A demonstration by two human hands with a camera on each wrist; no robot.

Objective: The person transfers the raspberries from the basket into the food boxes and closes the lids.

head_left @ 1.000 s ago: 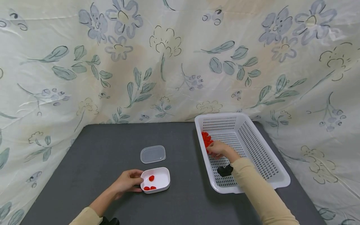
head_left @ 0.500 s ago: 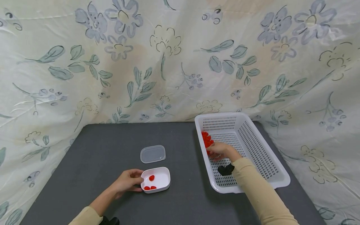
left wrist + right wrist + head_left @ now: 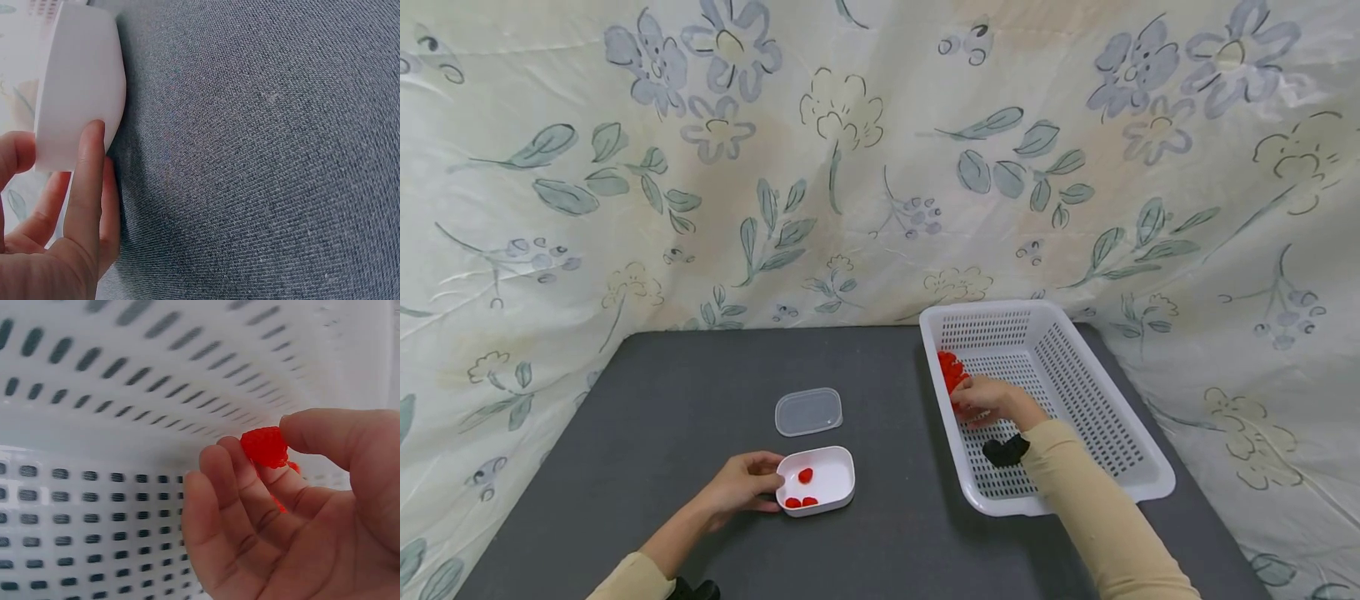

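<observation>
A small, bright red, bumpy piece (image 3: 264,446) is pinched by the right hand (image 3: 992,400) inside the white basket (image 3: 1101,417), at 3 o'clock. The left hand (image 3: 741,485) grips the white dish (image 3: 831,475).

Dark grey table (image 3: 880,533) with white basket (image 3: 1142,479), small white tub (image 3: 838,492), clear lid (image 3: 808,412).

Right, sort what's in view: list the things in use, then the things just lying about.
In use:
- left hand holding the tub, three red pieces inside
- right hand in the basket, pinching a red piece
- red pile in the basket

Lying about:
- lid on the table
- floral sheet behind
</observation>
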